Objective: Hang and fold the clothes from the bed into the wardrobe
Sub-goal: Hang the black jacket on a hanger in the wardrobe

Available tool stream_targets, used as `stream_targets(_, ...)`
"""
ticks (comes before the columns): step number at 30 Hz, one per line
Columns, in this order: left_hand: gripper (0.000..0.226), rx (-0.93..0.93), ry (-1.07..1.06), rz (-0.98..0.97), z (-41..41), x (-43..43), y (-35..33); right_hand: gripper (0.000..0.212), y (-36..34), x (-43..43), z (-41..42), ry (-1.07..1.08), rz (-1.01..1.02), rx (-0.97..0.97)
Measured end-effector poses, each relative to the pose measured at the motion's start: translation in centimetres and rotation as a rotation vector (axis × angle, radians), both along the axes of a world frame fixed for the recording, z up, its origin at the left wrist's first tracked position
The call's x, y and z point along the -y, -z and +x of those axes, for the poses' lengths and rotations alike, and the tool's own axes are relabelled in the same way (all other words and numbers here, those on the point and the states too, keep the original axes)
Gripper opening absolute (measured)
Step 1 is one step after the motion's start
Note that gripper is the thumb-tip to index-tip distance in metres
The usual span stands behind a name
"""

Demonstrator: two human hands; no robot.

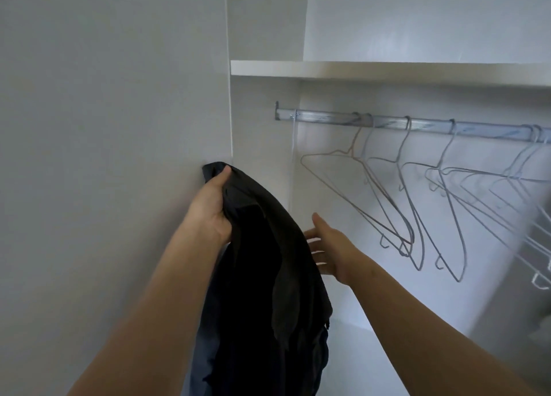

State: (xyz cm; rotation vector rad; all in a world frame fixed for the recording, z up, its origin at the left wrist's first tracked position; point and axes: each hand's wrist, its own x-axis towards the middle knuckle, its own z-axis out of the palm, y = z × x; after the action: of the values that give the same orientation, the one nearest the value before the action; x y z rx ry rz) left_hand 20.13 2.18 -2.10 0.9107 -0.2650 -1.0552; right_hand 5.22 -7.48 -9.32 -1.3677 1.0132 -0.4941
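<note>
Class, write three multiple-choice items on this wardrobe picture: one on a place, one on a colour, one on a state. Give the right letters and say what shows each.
1. Where do the thin wire hangers hang?
A. On the metal rail under the white shelf
B. On top of the shelf
C. On the wardrobe floor

2. What colour is the cloth garment being held?
A. White
B. Red
C. Black

3. What is the state of the right hand?
A. Gripping a hanger
B. Open, holding nothing
C. Clenched round the rail

Answers: 1 A, their hooks loop over the rail. 2 C, it is dark against the white panels, gripped by the left hand. 3 B, its fingers are spread, short of the hangers.
</note>
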Motion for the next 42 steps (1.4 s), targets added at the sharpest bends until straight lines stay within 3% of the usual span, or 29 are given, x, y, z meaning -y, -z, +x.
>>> stream_targets(4,0.032,0.065,-0.034,0.029,0.3,1.7,0.0,0.028,0.1,3.3,2.7,0.179,-0.023,0.085)
stream_targets(9,0.028,0.074,-0.086,0.016,0.5,3.1,0.5,0.047,1.4,6.8,6.0,0.174,-0.096,0.079)
stream_targets(14,0.025,0.062,-0.145,0.043,0.3,5.0,1.1,0.067,2.9,10.2,9.1,0.078,-0.043,0.052)
stream_targets(16,0.024,0.057,-0.161,0.053,0.1,5.5,1.0,0.061,3.4,10.8,9.8,0.067,-0.05,0.042)
stream_targets(21,0.022,0.037,-0.216,0.054,0.2,6.5,1.5,0.014,3.5,12.4,11.0,0.218,-0.138,0.109)
stream_targets(27,0.027,0.004,-0.224,0.057,0.2,6.8,2.0,0.02,3.0,12.8,10.9,0.24,-0.246,0.226)
stream_targets(42,0.025,0.021,-0.162,0.136,-0.5,5.0,2.4,0.025,1.2,7.5,5.9,0.239,-0.409,0.259)
